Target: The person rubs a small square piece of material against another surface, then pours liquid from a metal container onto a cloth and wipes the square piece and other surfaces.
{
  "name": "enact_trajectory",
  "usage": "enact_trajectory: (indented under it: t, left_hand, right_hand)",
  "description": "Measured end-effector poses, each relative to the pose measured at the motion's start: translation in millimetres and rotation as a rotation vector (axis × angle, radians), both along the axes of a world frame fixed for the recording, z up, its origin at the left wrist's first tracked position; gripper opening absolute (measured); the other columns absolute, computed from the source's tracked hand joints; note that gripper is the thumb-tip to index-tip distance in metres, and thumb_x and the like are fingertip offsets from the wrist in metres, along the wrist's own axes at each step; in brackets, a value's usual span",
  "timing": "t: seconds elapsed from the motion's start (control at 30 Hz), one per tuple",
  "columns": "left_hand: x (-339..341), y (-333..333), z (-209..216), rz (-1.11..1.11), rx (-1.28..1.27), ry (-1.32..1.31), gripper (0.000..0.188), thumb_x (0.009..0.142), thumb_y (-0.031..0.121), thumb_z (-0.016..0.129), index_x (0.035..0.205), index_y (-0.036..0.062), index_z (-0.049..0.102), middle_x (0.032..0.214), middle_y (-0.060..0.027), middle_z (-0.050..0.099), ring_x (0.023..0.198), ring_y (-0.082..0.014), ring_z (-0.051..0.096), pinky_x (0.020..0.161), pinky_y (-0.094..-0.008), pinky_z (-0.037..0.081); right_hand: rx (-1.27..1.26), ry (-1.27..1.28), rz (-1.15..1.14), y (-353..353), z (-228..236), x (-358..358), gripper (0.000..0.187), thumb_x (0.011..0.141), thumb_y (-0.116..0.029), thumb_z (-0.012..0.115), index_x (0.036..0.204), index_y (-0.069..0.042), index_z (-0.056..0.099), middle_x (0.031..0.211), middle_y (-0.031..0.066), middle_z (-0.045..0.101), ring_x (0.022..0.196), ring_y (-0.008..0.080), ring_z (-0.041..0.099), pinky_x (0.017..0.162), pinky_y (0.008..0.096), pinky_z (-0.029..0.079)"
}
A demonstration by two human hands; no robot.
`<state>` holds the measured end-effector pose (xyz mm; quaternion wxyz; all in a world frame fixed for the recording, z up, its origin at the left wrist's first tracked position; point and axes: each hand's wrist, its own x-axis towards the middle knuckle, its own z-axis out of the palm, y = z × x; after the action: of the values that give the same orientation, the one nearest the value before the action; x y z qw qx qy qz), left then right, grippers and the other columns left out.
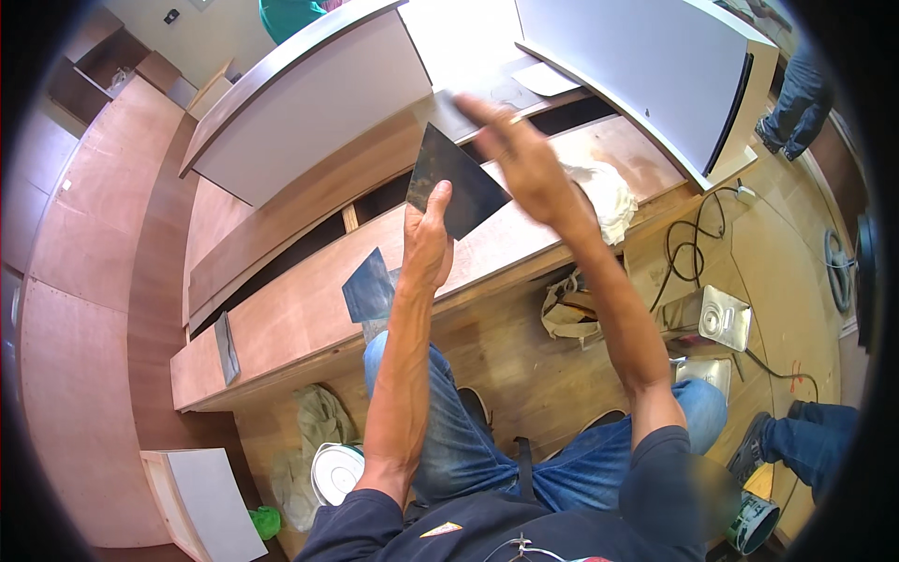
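My left hand grips a thin, dark, square plate by its lower left edge, thumb on the near face. The plate is tilted over a long plywood bench panel. My right hand, a ring on one finger, is raised just right of the plate; its fingers are smeared by motion, and whether they hold anything cannot be made out. A bluish thin plate lies at the panel's front edge, beside my left forearm. Farther left, a narrow grey sheet rests across the panel.
A crumpled white cloth lies on the panel at right. White panels stand behind. Below are a cloth bag, a white-lidded bucket, a work lamp and a black cable. Another person's legs show at right.
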<state>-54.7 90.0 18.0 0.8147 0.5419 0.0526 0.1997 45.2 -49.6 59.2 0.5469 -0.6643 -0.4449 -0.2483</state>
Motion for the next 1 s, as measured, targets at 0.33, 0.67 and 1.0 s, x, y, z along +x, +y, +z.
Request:
enact_trajectory:
  t: [0.33, 0.67, 1.0]
  left_hand:
    - [-13, 18, 4, -0.388, -0.427, -0.331, 0.04, 0.105, 0.032, 0.04, 0.132, 0.0045, 0.05, 0.126, -0.0112, 0.061, 0.117, -0.0229, 0.061, 0.103, -0.0384, 0.05]
    - [-11, 3, 21, -0.168, -0.353, -0.186, 0.073, 0.104, 0.062, 0.029, 0.149, 0.0058, 0.038, 0.149, -0.01, 0.045, 0.138, -0.0241, 0.044, 0.117, -0.0399, 0.034]
    - [-8, -4, 21, -0.075, -0.125, -0.108, 0.074, 0.105, 0.061, 0.024, 0.153, 0.0051, 0.031, 0.153, -0.0107, 0.041, 0.138, -0.0239, 0.042, 0.118, -0.0369, 0.033]
  right_hand:
    - [-0.394, -0.037, -0.041, 26, 8, -71, 0.061, 0.099, -0.044, 0.05, 0.149, -0.009, 0.044, 0.149, 0.0113, 0.048, 0.141, 0.0284, 0.041, 0.119, 0.0503, 0.018]
    - [-0.411, -0.158, -0.199, 41, -19, -65, 0.065, 0.101, -0.054, 0.042, 0.152, -0.013, 0.04, 0.159, 0.0085, 0.038, 0.15, 0.0277, 0.028, 0.12, 0.0637, -0.001]
    - [-0.352, -0.054, -0.186, 44, -22, -53, 0.061, 0.101, -0.04, 0.046, 0.154, -0.011, 0.037, 0.161, 0.0099, 0.033, 0.152, 0.0277, 0.024, 0.118, 0.0648, -0.004]
